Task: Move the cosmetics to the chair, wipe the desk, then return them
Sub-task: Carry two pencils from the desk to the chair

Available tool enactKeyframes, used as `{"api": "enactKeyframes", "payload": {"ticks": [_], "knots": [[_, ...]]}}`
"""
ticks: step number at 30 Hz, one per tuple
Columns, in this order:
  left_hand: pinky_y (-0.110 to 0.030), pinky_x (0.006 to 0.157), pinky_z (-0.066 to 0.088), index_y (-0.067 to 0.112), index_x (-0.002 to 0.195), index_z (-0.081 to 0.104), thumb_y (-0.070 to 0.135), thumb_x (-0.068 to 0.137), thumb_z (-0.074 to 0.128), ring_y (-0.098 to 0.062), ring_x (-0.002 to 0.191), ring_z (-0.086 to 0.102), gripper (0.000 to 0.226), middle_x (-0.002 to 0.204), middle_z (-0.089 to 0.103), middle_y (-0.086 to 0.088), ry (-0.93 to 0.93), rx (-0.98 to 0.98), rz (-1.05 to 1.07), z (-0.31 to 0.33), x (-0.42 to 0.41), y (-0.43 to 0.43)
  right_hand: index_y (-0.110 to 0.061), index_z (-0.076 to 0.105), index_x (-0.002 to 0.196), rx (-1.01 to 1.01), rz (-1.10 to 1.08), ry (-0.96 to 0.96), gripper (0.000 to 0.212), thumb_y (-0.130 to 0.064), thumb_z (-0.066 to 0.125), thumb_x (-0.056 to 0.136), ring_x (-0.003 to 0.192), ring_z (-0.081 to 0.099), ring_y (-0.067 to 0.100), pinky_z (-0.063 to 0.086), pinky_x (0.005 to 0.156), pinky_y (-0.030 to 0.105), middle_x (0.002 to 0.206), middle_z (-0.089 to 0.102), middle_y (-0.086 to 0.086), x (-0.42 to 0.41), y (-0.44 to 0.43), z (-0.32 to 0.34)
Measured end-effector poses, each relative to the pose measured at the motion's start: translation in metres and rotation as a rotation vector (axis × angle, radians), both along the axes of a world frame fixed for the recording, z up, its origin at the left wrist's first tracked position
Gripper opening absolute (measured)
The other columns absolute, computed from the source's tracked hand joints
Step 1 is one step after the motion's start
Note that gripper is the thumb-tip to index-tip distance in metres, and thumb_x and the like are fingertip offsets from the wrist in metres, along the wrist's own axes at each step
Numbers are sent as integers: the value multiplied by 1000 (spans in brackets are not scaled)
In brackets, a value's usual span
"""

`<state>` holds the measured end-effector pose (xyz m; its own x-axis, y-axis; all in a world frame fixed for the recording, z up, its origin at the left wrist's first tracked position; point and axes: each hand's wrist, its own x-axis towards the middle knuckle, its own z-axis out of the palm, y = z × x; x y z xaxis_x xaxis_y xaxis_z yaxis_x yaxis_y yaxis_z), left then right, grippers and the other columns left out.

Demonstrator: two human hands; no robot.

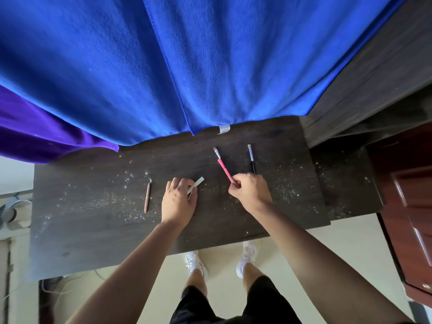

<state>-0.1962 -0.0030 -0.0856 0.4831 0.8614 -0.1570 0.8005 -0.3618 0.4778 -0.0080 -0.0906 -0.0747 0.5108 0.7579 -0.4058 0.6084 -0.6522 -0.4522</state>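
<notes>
Right hand (250, 190) curls round pink brush (222, 164) handle. Black brush (251, 160) handle end hidden behind it, hold unclear. Left hand (180, 197) pinches pale stick (197, 183), low on desk (93, 230).

Risks:
- thin handles cross, one slips out on lift
- flat stick skids from pinch
- brown pencil (147, 197), lying loose left of hand, gets knocked, rolls
- specks cling, travel to chair

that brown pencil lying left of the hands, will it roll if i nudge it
Probably: the brown pencil looks slim and round, lying free on the flat desk, so a sideways nudge could roll it. It seems rigid and light, easy to pinch. The specks around it may slow it.
</notes>
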Motion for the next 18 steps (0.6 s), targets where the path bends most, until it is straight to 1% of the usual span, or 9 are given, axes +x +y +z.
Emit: {"api": "enactKeyframes", "payload": {"ticks": [3, 5, 6, 9, 10, 13, 15, 17, 18], "knots": [[-42, 78, 47, 8, 102, 68, 16, 90, 68, -34, 95, 54, 14, 98, 62, -11, -21, 8, 19, 11, -2, 0, -16, 76, 90, 50, -30, 15, 13, -23, 65, 89, 73, 67, 28, 53, 69, 37, 76, 73, 7, 3, -4, 3], [-40, 80, 44, 8, 101, 68, 15, 90, 68, -34, 92, 55, 13, 96, 62, -10, -34, 29, 34, 20, -2, 3, -14, 74, 82, 127, -95, 67, 12, -22, 68, 88, 67, 66, 27, 52, 66, 35, 68, 71, 5, 7, -7, 8], [-37, 81, 41, 9, 100, 69, 15, 89, 69, -34, 91, 55, 13, 94, 62, -10, -41, 49, 37, 27, -2, 5, -15, 75, 82, 176, -137, 98, 9, -22, 71, 86, 64, 66, 22, 51, 66, 32, 66, 71, 2, 10, -7, 13], [-34, 82, 39, 12, 99, 68, 16, 89, 69, -32, 91, 56, 11, 94, 62, -8, -108, 72, 56, 55, 2, 12, -23, 79, 84, 294, -237, 135, 3, -23, 78, 82, 62, 63, -1, 42, 61, 10, 67, 73, -8, 19, -4, 40], [-36, 82, 41, 13, 99, 68, 16, 89, 69, -31, 92, 56, 11, 93, 62, -6, -140, 65, 69, 65, 5, 15, -25, 80, 86, 316, -259, 139, 6, -24, 80, 80, 62, 63, -4, 42, 62, 9, 69, 73, -11, 23, -2, 49], [-37, 80, 47, 17, 96, 66, 18, 88, 69, -26, 91, 58, 8, 89, 60, 2, -266, 73, 61, 106, 16, 26, -29, 80, 89, 427, -338, 127, 11, -28, 81, 79, 69, 68, -1, 53, 74, 22, 73, 74, -17, 32, -3, 90], [-37, 77, 47, 17, 93, 65, 17, 87, 70, -24, 88, 59, 8, 85, 57, 7, -366, 92, 37, 134, 25, 33, -30, 80, 89, 524, -411, 129, 11, -27, 81, 79, 71, 68, -2, 55, 78, 23, 73, 73, -20, 35, -7, 120], [-33, 73, 44, 17, 91, 65, 18, 86, 71, -21, 84, 60, 8, 84, 57, 8, -459, 116, -5, 160, 32, 35, -32, 79, 88, 623, -491, 119, 10, -25, 80, 80, 69, 69, -1, 56, 76, 23, 73, 73, -19, 29, -21, 151], [-33, 72, 45, 18, 91, 65, 19, 86, 71, -20, 82, 60, 8, 85, 57, 7, -505, 115, -42, 170, 35, 34, -34, 78, 87, 664, -539, 106, 10, -26, 80, 81, 66, 68, 3, 55, 73, 22, 72, 73, -17, 25, -33, 163]]}}
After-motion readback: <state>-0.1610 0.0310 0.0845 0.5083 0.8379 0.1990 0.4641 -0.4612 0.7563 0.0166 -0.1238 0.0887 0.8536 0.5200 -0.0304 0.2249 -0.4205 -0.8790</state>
